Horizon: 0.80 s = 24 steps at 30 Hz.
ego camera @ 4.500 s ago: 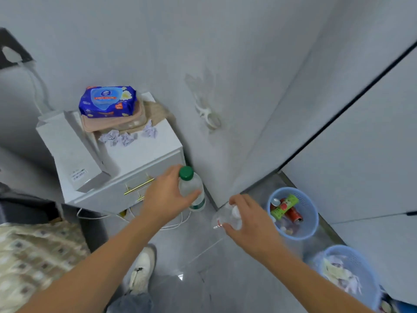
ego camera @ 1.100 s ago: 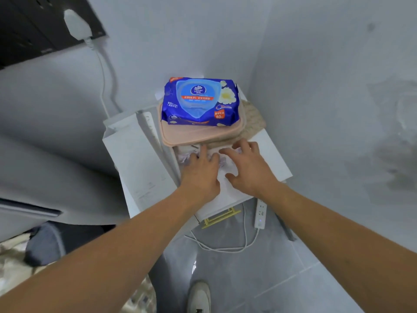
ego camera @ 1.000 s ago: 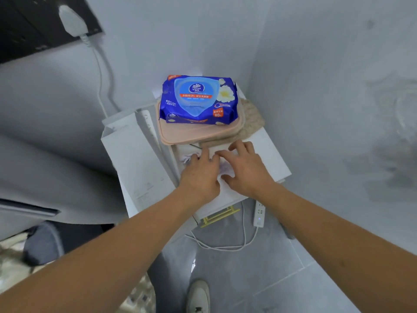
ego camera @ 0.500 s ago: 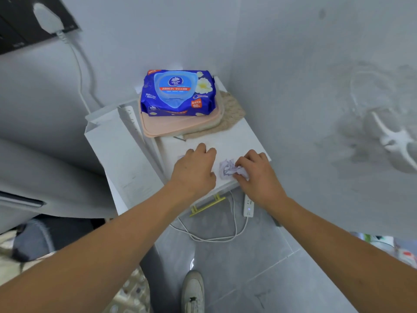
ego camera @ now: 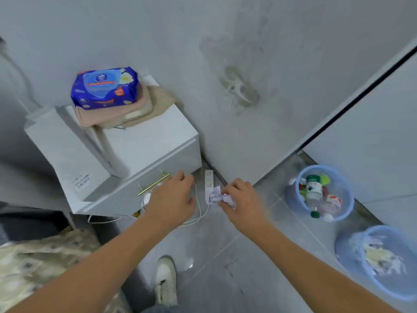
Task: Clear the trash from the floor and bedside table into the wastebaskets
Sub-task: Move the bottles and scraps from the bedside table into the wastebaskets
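My right hand pinches a crumpled pale-purple tissue above the floor, to the right of the white bedside table. My left hand hangs in front of the table's drawer with its fingers curled; a bit of white tissue shows at its edge. To the right stand two blue wastebaskets. The farther wastebasket holds bottles and cans, and the nearer wastebasket holds paper scraps.
A blue pack of wipes lies on a pink cloth at the back of the table, with a white box to its left. A power strip and cables lie on the floor. My shoe is below.
Both hands have come off the table top with the tissues and moved down and right. The view has swung right, bringing the two wastebaskets into sight.
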Motion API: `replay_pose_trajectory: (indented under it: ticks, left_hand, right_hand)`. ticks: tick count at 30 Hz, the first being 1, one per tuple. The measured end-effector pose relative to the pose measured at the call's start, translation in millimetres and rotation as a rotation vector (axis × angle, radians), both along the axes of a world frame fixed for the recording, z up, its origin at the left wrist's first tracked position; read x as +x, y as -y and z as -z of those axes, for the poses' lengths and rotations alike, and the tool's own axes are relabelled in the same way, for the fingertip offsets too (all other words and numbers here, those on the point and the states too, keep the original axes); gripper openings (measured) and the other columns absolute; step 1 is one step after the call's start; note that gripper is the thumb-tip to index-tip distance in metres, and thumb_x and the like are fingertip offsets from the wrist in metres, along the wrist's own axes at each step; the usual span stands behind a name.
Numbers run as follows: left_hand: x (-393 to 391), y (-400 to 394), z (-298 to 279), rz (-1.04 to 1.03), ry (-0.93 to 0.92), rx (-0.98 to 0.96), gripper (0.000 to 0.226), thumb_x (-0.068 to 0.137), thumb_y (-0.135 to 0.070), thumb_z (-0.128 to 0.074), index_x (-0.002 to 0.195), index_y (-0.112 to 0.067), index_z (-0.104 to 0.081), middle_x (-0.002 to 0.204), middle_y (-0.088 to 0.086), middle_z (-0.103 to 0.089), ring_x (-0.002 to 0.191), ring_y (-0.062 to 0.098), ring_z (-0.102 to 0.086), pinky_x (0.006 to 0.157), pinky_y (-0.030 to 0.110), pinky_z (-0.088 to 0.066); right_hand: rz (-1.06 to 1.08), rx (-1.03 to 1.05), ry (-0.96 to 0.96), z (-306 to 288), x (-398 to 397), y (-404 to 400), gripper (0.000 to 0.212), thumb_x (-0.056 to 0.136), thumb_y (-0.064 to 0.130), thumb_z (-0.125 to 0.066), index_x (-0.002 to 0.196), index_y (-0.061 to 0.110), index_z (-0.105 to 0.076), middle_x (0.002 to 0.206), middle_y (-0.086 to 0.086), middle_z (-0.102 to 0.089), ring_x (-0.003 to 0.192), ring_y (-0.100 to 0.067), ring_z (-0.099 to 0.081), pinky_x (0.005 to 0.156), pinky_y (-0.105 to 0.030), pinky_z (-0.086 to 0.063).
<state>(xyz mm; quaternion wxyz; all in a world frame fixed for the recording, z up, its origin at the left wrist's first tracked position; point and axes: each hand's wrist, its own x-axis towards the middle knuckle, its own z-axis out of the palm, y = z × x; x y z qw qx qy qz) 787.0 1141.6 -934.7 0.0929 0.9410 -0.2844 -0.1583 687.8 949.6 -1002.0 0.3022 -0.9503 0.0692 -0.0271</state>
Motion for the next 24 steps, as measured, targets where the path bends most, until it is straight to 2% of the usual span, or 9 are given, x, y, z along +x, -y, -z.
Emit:
replay_pose_trajectory:
  ticks: [4,8,11,13,16,19,21,24]
  left_hand:
    - [-75,62,4,0.09,-0.014,-0.067,0.017,0.084,-0.03,-0.054,0.099,-0.021,-0.056,0.102,0.0,-0.053,0.088,0.03,-0.06,0.065,0.039,-0.05]
    - [-144,147,0,0.231,-0.003,-0.108,0.013,0.088,-0.028,-0.06,0.099,-0.021,-0.057,0.102,-0.003,-0.053,0.087,0.023,-0.057,0.061,0.032,-0.04]
    - [-191,218,6,0.339,-0.019,-0.121,0.013,0.09,-0.031,-0.058,0.101,-0.023,-0.056,0.102,-0.005,-0.051,0.086,0.021,-0.057,0.066,0.036,-0.05]
    - [-224,267,16,0.416,-0.036,-0.125,0.013,0.09,-0.032,-0.058,0.099,-0.023,-0.056,0.1,-0.004,-0.05,0.085,0.023,-0.056,0.066,0.037,-0.05]
    - [-278,333,38,0.535,-0.076,-0.126,0.013,0.092,-0.033,-0.057,0.101,-0.023,-0.055,0.102,-0.004,-0.052,0.086,0.023,-0.057,0.065,0.035,-0.043]
    - [-329,391,71,0.618,-0.116,-0.122,0.015,0.093,-0.033,-0.059,0.104,-0.023,-0.056,0.106,-0.003,-0.052,0.087,0.023,-0.058,0.069,0.037,-0.049]
    - [-356,426,98,0.659,-0.148,-0.104,0.015,0.094,-0.033,-0.059,0.105,-0.022,-0.057,0.105,-0.003,-0.052,0.088,0.023,-0.058,0.07,0.036,-0.048]
    - [-383,477,143,0.692,-0.166,-0.135,0.011,0.093,-0.028,-0.059,0.099,-0.02,-0.056,0.101,0.0,-0.052,0.083,0.026,-0.059,0.068,0.041,-0.052]
  right_hand:
    - [0.114,0.064,-0.041,2,-102,59,0.017,0.083,0.027,-0.077,0.091,0.018,-0.066,0.095,0.001,-0.053,0.088,-0.022,-0.052,0.073,-0.03,-0.039]
    - [0.271,0.055,-0.066,-4,-199,132,0.017,0.084,0.026,-0.077,0.095,0.019,-0.066,0.095,0.005,-0.052,0.088,-0.015,-0.046,0.074,-0.026,-0.035]
    - [0.426,0.032,-0.07,-4,-262,187,0.018,0.083,0.026,-0.079,0.096,0.02,-0.067,0.095,0.007,-0.052,0.088,-0.013,-0.046,0.075,-0.025,-0.036]
    - [0.521,0.037,-0.062,2,-303,220,0.019,0.081,0.023,-0.08,0.094,0.019,-0.067,0.094,0.01,-0.047,0.086,-0.019,-0.05,0.073,-0.028,-0.036]
    - [0.638,0.051,-0.061,22,-363,263,0.018,0.082,0.023,-0.08,0.093,0.017,-0.067,0.093,0.005,-0.049,0.086,-0.026,-0.053,0.073,-0.036,-0.042]
    - [0.772,0.103,-0.077,54,-422,300,0.018,0.082,0.024,-0.079,0.095,0.015,-0.069,0.098,-0.002,-0.059,0.092,-0.026,-0.056,0.078,-0.041,-0.049]
    - [0.88,0.13,-0.095,77,-454,325,0.02,0.083,0.025,-0.079,0.098,0.014,-0.071,0.101,-0.002,-0.061,0.095,-0.025,-0.057,0.079,-0.038,-0.049]
    - [1.017,0.122,-0.137,115,-486,364,0.019,0.085,0.025,-0.078,0.099,0.015,-0.07,0.098,-0.002,-0.058,0.094,-0.024,-0.056,0.073,-0.03,-0.04]
